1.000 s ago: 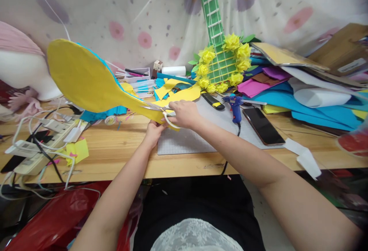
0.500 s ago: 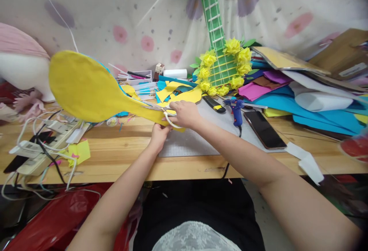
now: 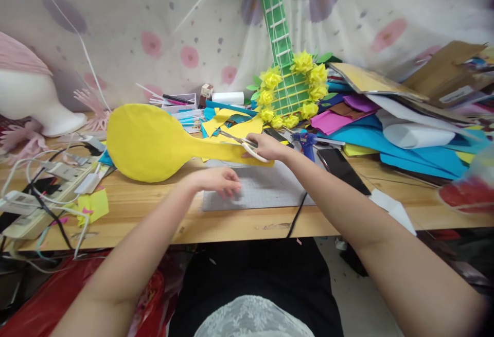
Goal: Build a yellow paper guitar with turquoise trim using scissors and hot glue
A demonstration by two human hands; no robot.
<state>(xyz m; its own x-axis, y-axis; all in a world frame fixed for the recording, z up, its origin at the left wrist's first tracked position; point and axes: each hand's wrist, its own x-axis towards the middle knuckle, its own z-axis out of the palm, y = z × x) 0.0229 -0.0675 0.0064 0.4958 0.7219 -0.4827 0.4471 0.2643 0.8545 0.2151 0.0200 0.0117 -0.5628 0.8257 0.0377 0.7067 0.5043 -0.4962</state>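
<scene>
A yellow guitar-shaped piece [image 3: 148, 141], with a rounded body and a long narrow neck, lies across the table with its neck pointing right. My right hand [image 3: 266, 147] is closed on scissors [image 3: 252, 151] with white handles, their blades pointing left above the neck. Fingers of that hand also touch the neck near its right end; whether they pinch it I cannot tell. Just in front of the neck, my left hand [image 3: 221, 181] hovers over the grey cutting mat [image 3: 266, 190], holding nothing, its fingers loosely bent and apart.
Behind stands a green paper guitar [image 3: 283, 69] with yellow flowers. To the right are a blue glue gun [image 3: 306, 144], a phone [image 3: 341, 170] and piled coloured sheets [image 3: 401, 141]. Cables and a power strip [image 3: 50, 198] lie left, near a white mannequin head [image 3: 31, 95].
The yellow piece has come down flat onto the table and shifted right. My left hand has let go of its neck. My right hand, still with the scissors, has moved right.
</scene>
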